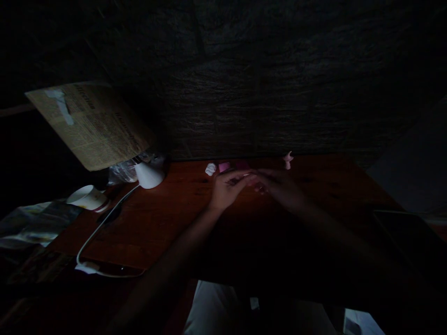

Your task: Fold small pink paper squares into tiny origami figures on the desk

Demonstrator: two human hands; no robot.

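Note:
Over the dark wooden table, my left hand and my right hand meet at the fingertips. Both are closed in a pinch, and a small pale bit seems to show between them; its kind is too dark to make out. Just behind my left hand lie a crumpled white lump and a flat pink piece. A darker magenta piece sits beside it, partly covered by my fingers. Beyond my right hand stands a small pink shaped figure, flared at its top.
At the left, a lamp with a white base and a newspaper-print shade trails a white cable. A white paper cup lies tilted near clear plastic. A dark flat object is at the right; a dark wall rises behind.

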